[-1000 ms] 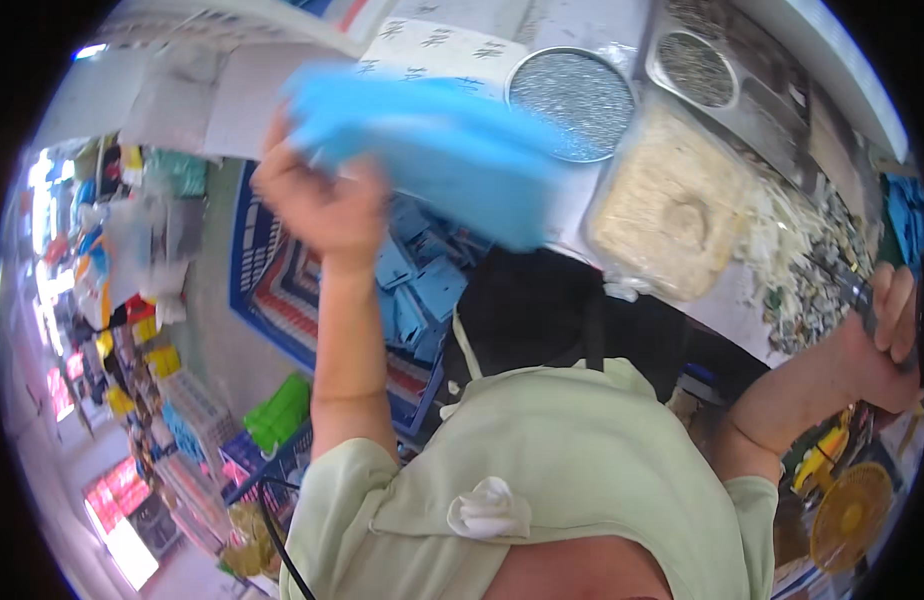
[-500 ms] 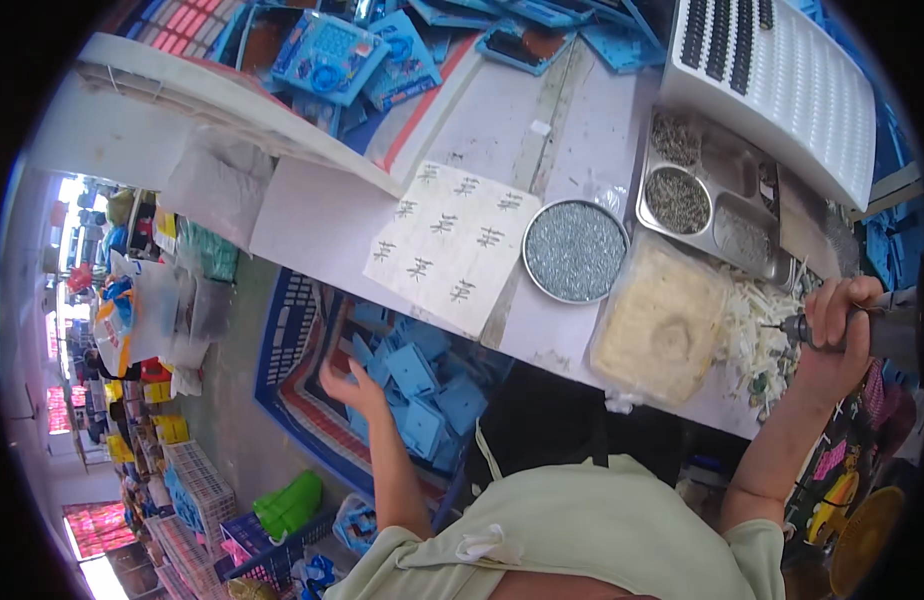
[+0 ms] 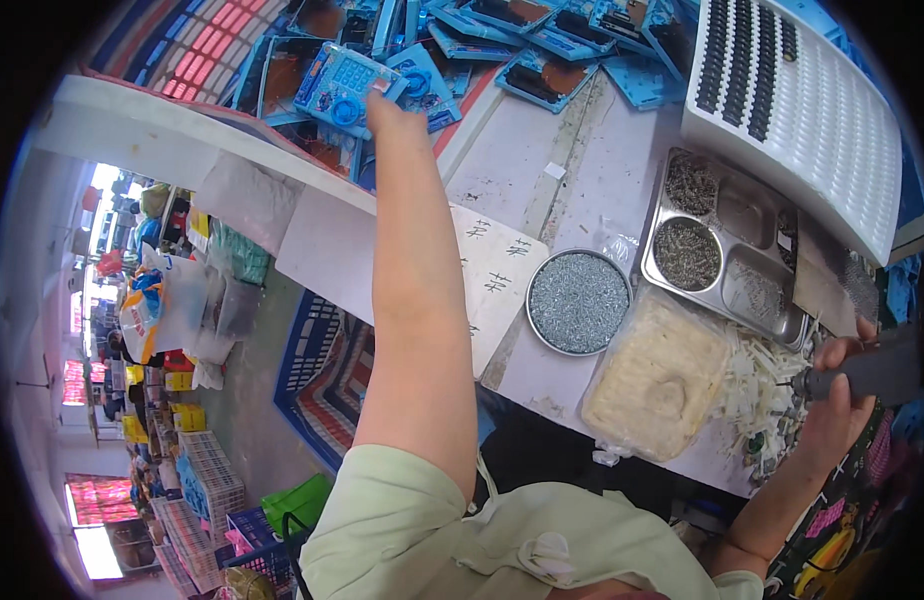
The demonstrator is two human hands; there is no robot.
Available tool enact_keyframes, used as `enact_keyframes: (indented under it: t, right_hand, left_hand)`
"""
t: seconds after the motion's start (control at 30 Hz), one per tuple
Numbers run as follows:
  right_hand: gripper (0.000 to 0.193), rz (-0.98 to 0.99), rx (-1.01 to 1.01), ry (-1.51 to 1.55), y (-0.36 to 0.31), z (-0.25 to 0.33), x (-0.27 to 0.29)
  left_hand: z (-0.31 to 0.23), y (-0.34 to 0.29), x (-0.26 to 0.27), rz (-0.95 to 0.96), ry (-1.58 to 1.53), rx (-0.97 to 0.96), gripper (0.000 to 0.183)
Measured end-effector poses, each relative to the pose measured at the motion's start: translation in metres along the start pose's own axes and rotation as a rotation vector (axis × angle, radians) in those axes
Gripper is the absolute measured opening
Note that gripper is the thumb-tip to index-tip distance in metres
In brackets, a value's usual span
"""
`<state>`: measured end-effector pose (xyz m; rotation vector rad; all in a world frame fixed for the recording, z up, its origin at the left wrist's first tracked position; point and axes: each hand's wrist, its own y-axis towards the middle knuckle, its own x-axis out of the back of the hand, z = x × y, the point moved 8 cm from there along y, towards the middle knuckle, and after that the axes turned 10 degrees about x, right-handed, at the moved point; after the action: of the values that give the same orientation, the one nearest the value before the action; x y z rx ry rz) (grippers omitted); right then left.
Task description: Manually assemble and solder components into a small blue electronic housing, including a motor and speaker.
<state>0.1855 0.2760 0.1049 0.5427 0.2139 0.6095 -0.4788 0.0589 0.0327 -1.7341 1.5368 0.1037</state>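
Stretched far across the bench, my left hand has its fingers closed at the edge of a light-blue plastic casing with round and square raised patterns. That casing lies on a pile of similar blue casings; the fingers' undersides are hidden. At the right edge, my right hand is wrapped round a dark grey power screwdriver, its thin bit pointing left over a heap of small white plastic parts. A round metal dish full of small silvery pieces sits mid-bench.
Beside the dish lie a marked white sheet and a plastic-wrapped beige block. A metal compartment tray holds small metal parts. Behind it stands a white ridged tray with rows of black pieces. A blue basket stands below the bench.
My left hand has gone from above the basket of blue parts up to the pile of casings at the far left. The right hand still holds the screwdriver, slightly lower in view.
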Motion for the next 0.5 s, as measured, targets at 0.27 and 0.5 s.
enact_keyframes:
  t: [0.27, 0.5]
  right_hand:
    - [0.06, 0.067, 0.007, 0.07, 0.01, 0.008, -0.02]
    - [0.063, -0.26, 0.291, -0.425, -0.005, 0.046, -0.003]
  left_hand:
    - [-0.01, 0.09, 0.025, 0.266, -0.508, 0.162, 0.039]
    - [-0.015, 0.019, 0.026, 0.401, -0.446, -0.059, 0.016]
